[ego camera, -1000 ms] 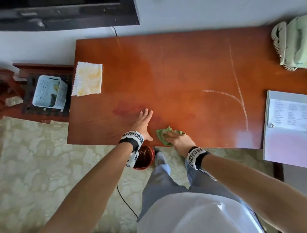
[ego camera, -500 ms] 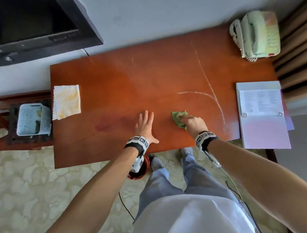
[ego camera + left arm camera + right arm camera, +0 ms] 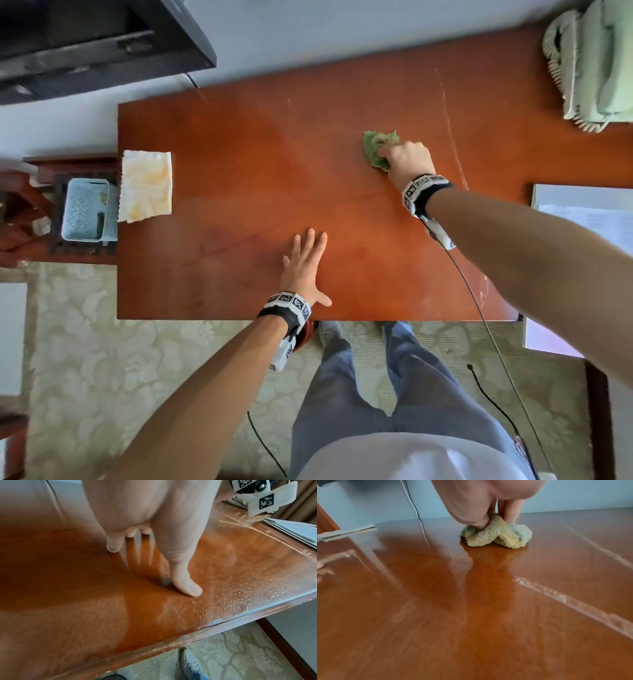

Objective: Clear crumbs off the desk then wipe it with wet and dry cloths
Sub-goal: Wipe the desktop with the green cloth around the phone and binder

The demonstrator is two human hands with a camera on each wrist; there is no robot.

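While the left hand (image 3: 304, 265) lies flat with fingers spread near the table's (image 3: 239, 164) front edge, the right hand (image 3: 407, 161) grips a bunched green cloth (image 3: 374, 148) against the tabletop farther back.

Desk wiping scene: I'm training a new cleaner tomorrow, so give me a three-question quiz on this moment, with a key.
1. True or false: the left hand lies flat with straight fingers on the desk.
2. Multiple choice: what do the right hand fingers pinch? A) the yellow-white cloth B) the bunched green cloth C) the phone
3. Fill in: the yellow-white cloth lies at the desk's ____ edge, beside the pale blue basket.

Key: 1 true; 2 B; 3 left.
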